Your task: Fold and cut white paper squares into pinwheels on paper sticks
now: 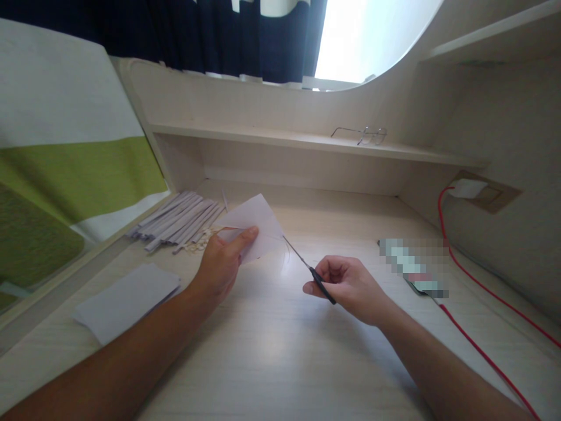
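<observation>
Overexposed daylight from the window (372,35) softly lights the desk (280,351); edges bend, perhaps from a wide lens.

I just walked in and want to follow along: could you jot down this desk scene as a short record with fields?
left hand: holds a sheet of white paper up off the desk
right hand: grips scissors, blades at the paper's edge
paper strips: pile lying behind the left hand
spare sheet: flat on the desk, by the left forearm
desk: pale wood
glasses: on the shelf at the back
red cable: runs along the right side to a wall plug
</observation>
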Motion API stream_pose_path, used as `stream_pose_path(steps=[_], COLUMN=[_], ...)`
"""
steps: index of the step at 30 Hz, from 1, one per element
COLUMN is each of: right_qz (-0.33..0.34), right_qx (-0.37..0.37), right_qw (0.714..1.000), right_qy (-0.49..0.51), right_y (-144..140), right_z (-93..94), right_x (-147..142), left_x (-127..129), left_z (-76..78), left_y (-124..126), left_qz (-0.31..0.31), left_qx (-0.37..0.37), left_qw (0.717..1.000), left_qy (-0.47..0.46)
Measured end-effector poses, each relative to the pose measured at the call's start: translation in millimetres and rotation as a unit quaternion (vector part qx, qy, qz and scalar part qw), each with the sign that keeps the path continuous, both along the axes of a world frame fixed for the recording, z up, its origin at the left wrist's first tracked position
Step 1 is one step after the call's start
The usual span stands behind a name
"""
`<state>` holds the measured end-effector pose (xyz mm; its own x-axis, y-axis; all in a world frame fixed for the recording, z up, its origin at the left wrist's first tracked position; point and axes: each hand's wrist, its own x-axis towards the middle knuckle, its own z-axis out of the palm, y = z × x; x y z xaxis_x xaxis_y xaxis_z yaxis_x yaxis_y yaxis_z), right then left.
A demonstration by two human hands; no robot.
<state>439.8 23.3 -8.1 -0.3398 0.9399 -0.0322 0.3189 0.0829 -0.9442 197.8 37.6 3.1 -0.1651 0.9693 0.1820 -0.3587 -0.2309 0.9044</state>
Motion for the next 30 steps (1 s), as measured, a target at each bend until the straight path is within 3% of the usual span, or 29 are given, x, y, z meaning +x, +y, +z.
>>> stream_pose_path(steps=[30], right_qz=[0.001], right_qx=[0.0], right_qw=[1.0], right_qy=[-0.006], right_y=[0.1], right_z=[0.5], right_x=[0.1], left_x=[0.0], left_z=[0.9], left_y=[-2.1], left_qz=[0.003], left_qx=[-0.01], left_qw=[1.0], left_qy=[0.005])
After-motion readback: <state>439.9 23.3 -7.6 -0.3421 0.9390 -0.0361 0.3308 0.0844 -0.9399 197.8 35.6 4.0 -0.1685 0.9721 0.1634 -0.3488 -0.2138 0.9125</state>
